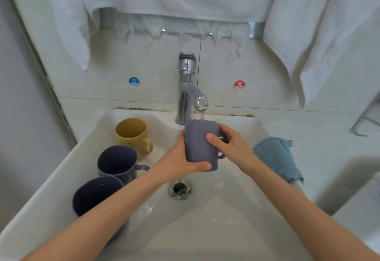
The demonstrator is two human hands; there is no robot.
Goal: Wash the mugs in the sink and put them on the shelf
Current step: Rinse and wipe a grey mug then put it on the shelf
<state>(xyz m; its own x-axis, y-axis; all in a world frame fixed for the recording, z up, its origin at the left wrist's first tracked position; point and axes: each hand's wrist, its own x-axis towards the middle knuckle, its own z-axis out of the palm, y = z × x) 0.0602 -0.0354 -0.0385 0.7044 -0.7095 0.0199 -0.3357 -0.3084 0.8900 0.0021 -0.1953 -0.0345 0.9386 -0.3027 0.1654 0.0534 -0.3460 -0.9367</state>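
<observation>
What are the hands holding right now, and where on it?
Both grip the grey mug under the tap: left hand round its body, right hand at the handle.

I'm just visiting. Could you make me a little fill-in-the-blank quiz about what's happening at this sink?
The left hand and right hand hold a grey mug under the chrome ____.
The waiting mug nearest the wall is ____.
The red sticker reads ____.
A blue cloth lies at the sink's ____ side.
Missing words: tap; yellow; HOT; right.
</observation>
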